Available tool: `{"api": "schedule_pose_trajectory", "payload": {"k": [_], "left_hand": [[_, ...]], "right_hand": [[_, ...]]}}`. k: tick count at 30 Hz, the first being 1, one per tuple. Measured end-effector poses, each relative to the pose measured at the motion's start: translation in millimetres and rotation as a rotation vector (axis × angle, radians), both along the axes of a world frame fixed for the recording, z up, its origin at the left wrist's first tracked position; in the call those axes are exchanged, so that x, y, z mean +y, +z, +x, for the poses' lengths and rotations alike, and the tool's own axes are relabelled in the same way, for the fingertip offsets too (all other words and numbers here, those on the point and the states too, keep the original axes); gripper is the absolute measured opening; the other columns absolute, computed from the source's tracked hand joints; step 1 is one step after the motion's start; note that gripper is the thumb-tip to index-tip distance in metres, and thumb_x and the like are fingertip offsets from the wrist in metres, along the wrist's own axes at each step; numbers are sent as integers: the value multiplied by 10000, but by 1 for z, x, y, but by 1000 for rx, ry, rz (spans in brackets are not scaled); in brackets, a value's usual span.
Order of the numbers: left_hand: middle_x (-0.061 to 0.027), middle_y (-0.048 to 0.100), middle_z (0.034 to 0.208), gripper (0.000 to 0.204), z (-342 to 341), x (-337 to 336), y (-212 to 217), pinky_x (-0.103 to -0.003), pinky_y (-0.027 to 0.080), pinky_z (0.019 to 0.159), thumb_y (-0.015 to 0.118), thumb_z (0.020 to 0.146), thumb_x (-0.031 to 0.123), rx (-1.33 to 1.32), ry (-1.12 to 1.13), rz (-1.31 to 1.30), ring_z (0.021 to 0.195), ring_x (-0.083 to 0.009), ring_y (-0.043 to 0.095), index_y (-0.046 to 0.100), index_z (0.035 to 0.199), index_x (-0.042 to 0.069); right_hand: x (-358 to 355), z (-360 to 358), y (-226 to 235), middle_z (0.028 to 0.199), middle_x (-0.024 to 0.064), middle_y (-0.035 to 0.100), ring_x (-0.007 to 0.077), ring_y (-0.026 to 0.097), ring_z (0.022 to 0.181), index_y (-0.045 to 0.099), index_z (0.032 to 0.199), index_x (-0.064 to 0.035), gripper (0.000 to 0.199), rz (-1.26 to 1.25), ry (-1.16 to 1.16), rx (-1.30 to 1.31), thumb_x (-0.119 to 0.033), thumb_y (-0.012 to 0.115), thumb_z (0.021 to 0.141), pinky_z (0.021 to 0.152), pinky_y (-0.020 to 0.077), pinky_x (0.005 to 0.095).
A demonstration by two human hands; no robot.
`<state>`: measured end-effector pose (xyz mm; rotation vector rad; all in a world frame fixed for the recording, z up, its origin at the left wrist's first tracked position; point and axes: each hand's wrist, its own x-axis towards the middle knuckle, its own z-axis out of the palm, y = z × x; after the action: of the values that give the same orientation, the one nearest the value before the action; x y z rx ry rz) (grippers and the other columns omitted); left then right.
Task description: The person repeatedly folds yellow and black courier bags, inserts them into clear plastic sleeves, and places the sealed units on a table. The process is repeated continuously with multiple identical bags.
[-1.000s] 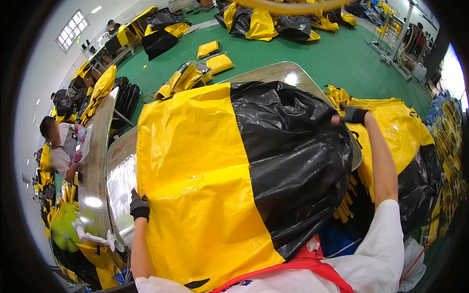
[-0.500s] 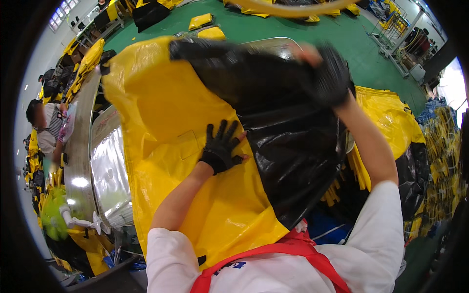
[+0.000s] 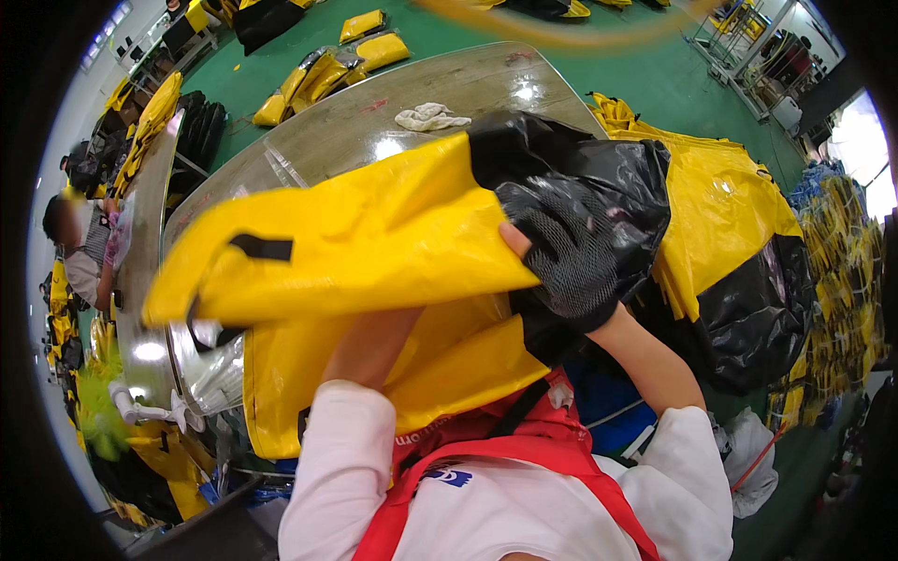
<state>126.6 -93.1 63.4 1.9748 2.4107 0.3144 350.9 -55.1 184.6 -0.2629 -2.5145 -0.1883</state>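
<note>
Well left of the fingers: a seated co-worker (image 3: 70,238) at the far edge of the steel table (image 3: 337,140).

Nearer in, the left forearm (image 3: 374,341), bare and reaching up under the yellow-and-black sheet (image 3: 374,234). No sight of the left hand, now buried beneath the yellow fold, so cannot tell whether those fingers are spread or pinching. Half a second ago, lay flat and splayed on top of the yellow half.

Just left of the right fingers, the yellow half, now doubled over and lifted clear of the table rather than spread flat across it. Looks like a fold well under way, with the black half drawn across toward the yellow.

Right hand (image 3: 571,257), in a black mesh glove, curled tight over the bunched black end of the sheet, fingers (image 3: 552,215) pressed together and clamped on the material at the seam between black and yellow.

Beyond the fingers, on bare table, a crumpled white rag (image 3: 427,117).

Right of the fingers, a draped stack of more yellow-and-black sheets (image 3: 739,215), near but apart from the one in hand. Green floor (image 3: 655,79) behind.
</note>
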Motion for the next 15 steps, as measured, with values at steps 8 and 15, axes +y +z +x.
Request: {"api": "schedule_pose_trajectory", "payload": {"k": [8,15], "left_hand": [[-200,336,1381,616,65,-85,-11,-457,184,1068,535,825,325,-41,-252,75,1291,-359,280,360,1344,45],[-208,365,1359,584,-111,-270,-15,-423,214,1068,548,824,264,192,177,32,1270,-369,310,376,1331,31]], "right_hand": [[-52,47,-92,1208,97,549,368,410,1188,634,1070,-220,303,-580,126,-279,-244,584,772,1035,223,527],[-22,95,-128,1212,59,550,356,399,1206,634,1075,-274,341,-300,195,-466,-326,615,739,1028,196,561]]}}
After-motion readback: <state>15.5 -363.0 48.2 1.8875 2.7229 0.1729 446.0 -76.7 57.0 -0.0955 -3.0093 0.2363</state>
